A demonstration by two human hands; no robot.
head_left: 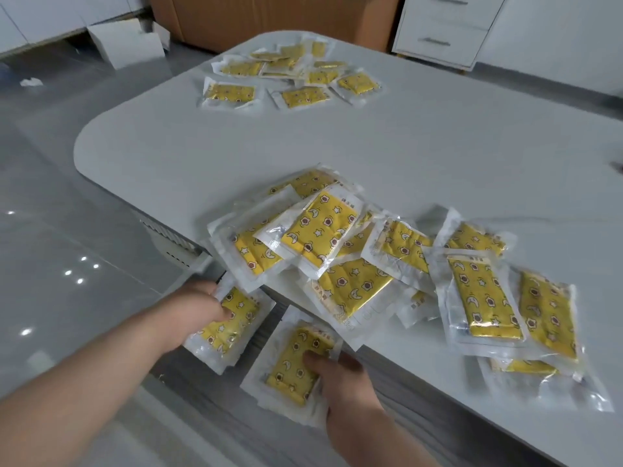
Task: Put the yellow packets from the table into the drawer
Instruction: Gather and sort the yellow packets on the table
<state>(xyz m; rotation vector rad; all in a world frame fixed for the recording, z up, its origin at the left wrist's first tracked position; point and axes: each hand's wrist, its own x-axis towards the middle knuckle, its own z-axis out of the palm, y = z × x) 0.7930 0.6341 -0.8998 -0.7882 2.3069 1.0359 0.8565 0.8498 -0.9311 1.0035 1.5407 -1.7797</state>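
Observation:
My left hand (pixel 199 308) grips a yellow packet (pixel 229 326) in clear wrap, held below the table's near edge. My right hand (pixel 340 372) grips a second yellow packet (pixel 296 360) beside it. Both packets hover over the open drawer (pixel 256 335), whose grey wood-grain inside shows under the tabletop. A loose heap of several yellow packets (pixel 357 261) lies on the white table (pixel 236 153) just above my hands, some overhanging the edge. Another group of yellow packets (pixel 293 75) lies at the table's far end.
A white cardboard box (pixel 126 45) stands on the shiny grey floor at the far left. A brown cabinet (pixel 269 15) and a white drawer unit (pixel 441 28) stand behind the table. A crumpled bit of paper (pixel 31 82) lies on the floor.

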